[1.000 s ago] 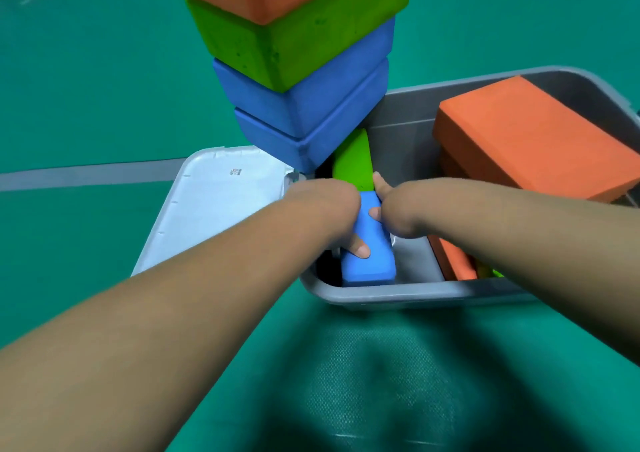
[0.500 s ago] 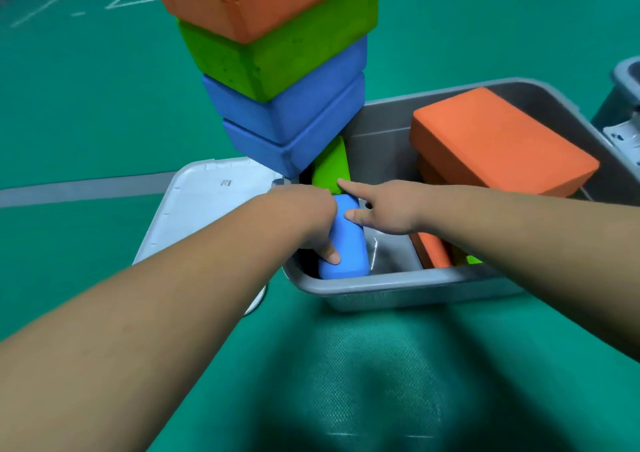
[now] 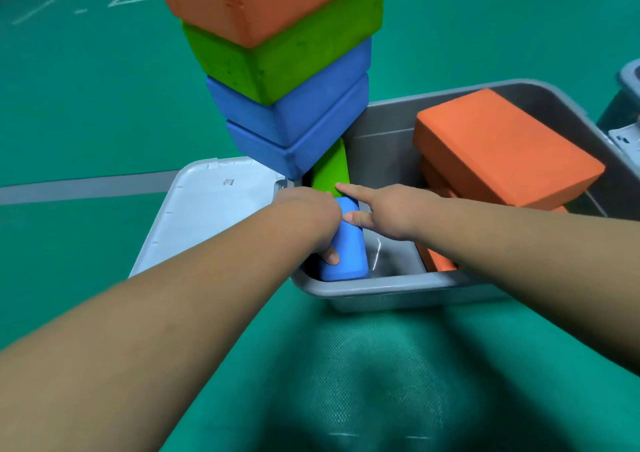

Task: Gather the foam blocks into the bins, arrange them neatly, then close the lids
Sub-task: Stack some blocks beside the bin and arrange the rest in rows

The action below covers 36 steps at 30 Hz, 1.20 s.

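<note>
From the head camera, I see my left hand [image 3: 308, 211] reaching into the near-left corner of the open grey plastic bin [image 3: 381, 284] and gripping a rounded blue foam block [image 3: 348, 254] that stands on its long edge there. The thumb lies on its near face and the fingers are hidden behind it. My right hand [image 3: 384, 209] is spread loose and holds nothing. Its forefinger is straight and touches the bright green foam block [image 3: 330, 169] standing on edge just behind the blue one, and its thumb rests against the blue block's top.

I judge these blocks to be light, slightly squashy and grippy, so a pinch across the two broad faces should hold without much squeeze.

Room is tight on the left. A leaning tower of four foam blocks [image 3: 291, 81], orange over green over two blue, rises close above that corner, and I cannot tell what bears it; a careless lift could knock it. To the right, bare bin floor shows between the blue block and a large orange foam block [image 3: 502, 146] lying on others. A pale hinged lid [image 3: 207, 209] lies open on the green floor [image 3: 69, 105], and a second grey bin [image 3: 628, 81] peeks in at the right edge.
</note>
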### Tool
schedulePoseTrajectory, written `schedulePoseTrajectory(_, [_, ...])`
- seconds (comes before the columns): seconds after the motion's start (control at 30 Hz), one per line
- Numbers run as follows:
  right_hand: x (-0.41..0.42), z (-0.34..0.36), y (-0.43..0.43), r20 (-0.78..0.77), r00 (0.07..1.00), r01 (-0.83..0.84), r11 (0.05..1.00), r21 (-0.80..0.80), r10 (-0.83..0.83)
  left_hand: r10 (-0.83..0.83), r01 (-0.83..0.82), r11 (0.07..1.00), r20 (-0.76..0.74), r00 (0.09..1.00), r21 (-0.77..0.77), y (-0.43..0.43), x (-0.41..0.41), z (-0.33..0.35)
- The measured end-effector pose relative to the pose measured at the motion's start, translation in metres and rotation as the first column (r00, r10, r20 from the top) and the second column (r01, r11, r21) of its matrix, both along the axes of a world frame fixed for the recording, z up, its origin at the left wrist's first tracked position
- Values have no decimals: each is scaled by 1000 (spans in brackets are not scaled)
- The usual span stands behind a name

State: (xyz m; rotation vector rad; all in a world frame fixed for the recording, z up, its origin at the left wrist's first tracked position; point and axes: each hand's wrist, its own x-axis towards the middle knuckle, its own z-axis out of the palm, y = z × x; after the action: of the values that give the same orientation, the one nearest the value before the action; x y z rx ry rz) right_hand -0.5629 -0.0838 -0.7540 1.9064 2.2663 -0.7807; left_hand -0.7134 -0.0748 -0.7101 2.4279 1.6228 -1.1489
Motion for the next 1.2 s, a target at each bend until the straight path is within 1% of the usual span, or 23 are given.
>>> schedulePoseTrajectory(0.1, [2, 5, -8, 62, 998, 23, 999, 39, -26, -12, 12, 1000, -23, 1000, 0, -3, 0, -3])
schedulePoseTrajectory(0.2, [15, 22, -12, 172, 980, 68, 985, 159, -96, -48, 47, 999, 14, 999, 16, -4, -2, 4])
schedulePoseTrajectory(0.27, [30, 36, -16, 182, 972, 100, 959, 265, -151, -20, 20, 1000, 35, 999, 12, -8, -1, 10])
schedulePoseTrajectory(0.37, [58, 55, -28, 201, 950, 141, 901, 410, -240, -9, 9, 1000, 12, 1000, 12, -11, 6, 17])
schedulePoseTrajectory(0.47, [85, 63, -43, 324, 904, 80, 855, 512, -279, 24, -26, 999, -59, 998, -24, -9, 18, 20])
schedulePoseTrajectory(0.53, [100, 64, -52, 408, 867, 53, 866, 497, -287, -2, 4, 1000, -88, 996, 17, -10, 31, 23])
schedulePoseTrajectory(0.6, [112, 62, -61, 478, 827, 63, 893, 446, -297, -57, 62, 994, -61, 997, 90, -12, 44, 23])
schedulePoseTrajectory(0.73, [124, 47, -76, 525, 790, 161, 933, 321, -316, -120, 102, 972, 76, 990, 211, -18, 66, 19])
schedulePoseTrajectory(0.8, [125, 43, -80, 543, 786, 159, 946, 282, -294, -110, 90, 972, 83, 991, 216, -20, 72, 16])
schedulePoseTrajectory(0.9, [123, 44, -81, 538, 797, 123, 946, 299, -273, -99, 77, 975, 96, 990, 210, -20, 76, 13])
schedulePoseTrajectory(1.03, [120, 48, -83, 543, 802, 100, 952, 288, -249, -103, 68, 968, 134, 986, 241, -18, 68, 9])
schedulePoseTrajectory(1.13, [122, 58, -82, 492, 825, 124, 938, 324, -279, -97, 47, 965, 186, 978, 259, -16, 62, 8])
schedulePoseTrajectory(1.2, [123, 70, -80, 417, 855, 145, 915, 377, -308, -114, 54, 959, 207, 972, 278, -15, 58, 10])
